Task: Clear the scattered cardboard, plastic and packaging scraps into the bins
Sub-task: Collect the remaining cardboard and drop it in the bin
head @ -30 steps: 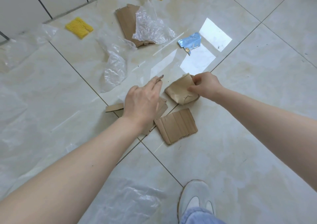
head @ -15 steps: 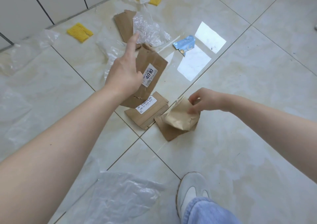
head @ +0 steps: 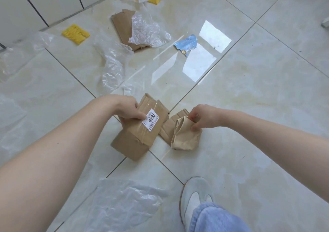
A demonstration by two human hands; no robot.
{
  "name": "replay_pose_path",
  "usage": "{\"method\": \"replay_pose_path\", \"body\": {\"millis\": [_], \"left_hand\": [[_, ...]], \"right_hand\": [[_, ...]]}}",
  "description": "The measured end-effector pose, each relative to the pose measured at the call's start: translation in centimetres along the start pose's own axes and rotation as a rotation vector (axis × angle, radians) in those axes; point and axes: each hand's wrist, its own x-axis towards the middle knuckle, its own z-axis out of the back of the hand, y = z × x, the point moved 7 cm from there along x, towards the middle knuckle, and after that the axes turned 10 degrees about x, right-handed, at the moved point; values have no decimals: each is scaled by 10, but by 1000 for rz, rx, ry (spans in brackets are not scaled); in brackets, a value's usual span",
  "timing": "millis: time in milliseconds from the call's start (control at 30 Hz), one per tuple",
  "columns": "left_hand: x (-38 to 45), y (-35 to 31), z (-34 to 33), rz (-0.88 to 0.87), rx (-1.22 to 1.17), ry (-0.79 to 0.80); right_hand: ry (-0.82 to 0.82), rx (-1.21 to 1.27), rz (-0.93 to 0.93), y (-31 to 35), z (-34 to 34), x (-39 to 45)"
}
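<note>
Left hand (head: 127, 111) clamped on labelled cardboard (head: 142, 125), thumb flat beside the white label (head: 151, 121). Right hand (head: 203, 117) pinching crumpled brown paper (head: 185, 136), fingers closed on its top edge. Ribbed cardboard scrap (head: 171, 123) on the floor (head: 249, 89) under the paper, between both sets of fingers.

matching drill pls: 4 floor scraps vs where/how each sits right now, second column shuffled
1. labelled cardboard
2. crumpled brown paper
3. blue wrapper
4. crinkled clear plastic

A. lying alone on the tile near the bright reflection
B. draped over a far cardboard piece
C. pinched in the right hand
D. gripped in the left hand

Pairs: 1-D, 2-C, 3-A, 4-B
</note>
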Motion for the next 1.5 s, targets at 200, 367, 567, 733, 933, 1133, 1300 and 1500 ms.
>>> {"method": "replay_pose_path", "body": {"millis": [200,367,567,733,933,1133,1300,1500], "left_hand": [[4,-16,-10,-124,-34,-13],[18,-28,-17,-71,-26,-308],[26,-27,-30,40,-117,-301],[26,-19,-31,23,-397,-262],[25,-12,-44,11,-631,-260],[18,-6,-42,-4,-744,-314],[-12,16,-38,-45,-931,-326],[-86,82,-47,-6,-1047,-544]], "right_hand": [[-6,-8,1,-3,-2,1],[-6,-30,-4,-5,-9,-2],[-76,-19,-16,-9,-11,-1],[-147,160,-43,-14,-9,-3],[-173,583,-70,-25,-5,-12],[-136,730,-57,-17,1,-19],[-52,742,22,23,12,-26],[-46,833,133,83,12,-23]]}}
